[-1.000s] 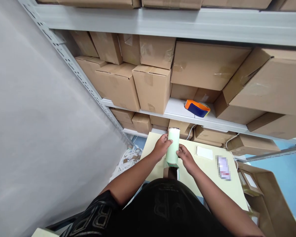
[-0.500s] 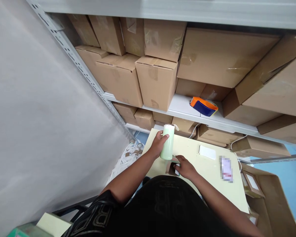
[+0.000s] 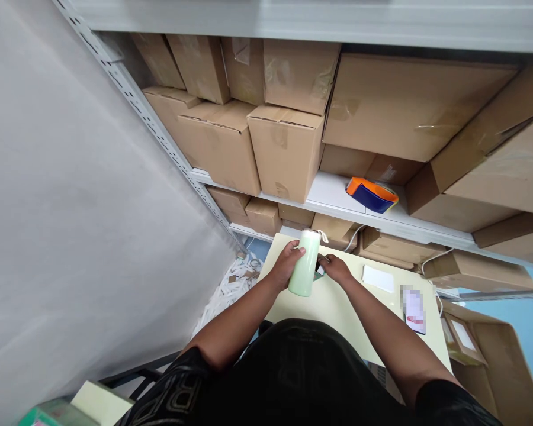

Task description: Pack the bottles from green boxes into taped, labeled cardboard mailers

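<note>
A pale green tumbler (image 3: pixel 305 269) with a light rim and a small strap loop at its top is tilted slightly above the cream table (image 3: pixel 337 313). My left hand (image 3: pixel 288 263) is wrapped round its left side, thumb across the front. Just right of the tumbler, my right hand (image 3: pixel 336 268) is closed on a small dark and white item (image 3: pixel 320 269), partly hidden behind the tumbler; what it is I cannot make out.
A white pad (image 3: pixel 378 278) and a blurred phone-like item (image 3: pixel 414 310) lie on the table's right side. Shelves of cardboard boxes (image 3: pixel 284 151) stand behind, with an orange and blue roll (image 3: pixel 372 195). An open carton (image 3: pixel 493 355) is at right.
My right hand has moved up and away from me with the small dark and white item, to beside the tumbler. The tumbler in my left hand now tilts a little more.
</note>
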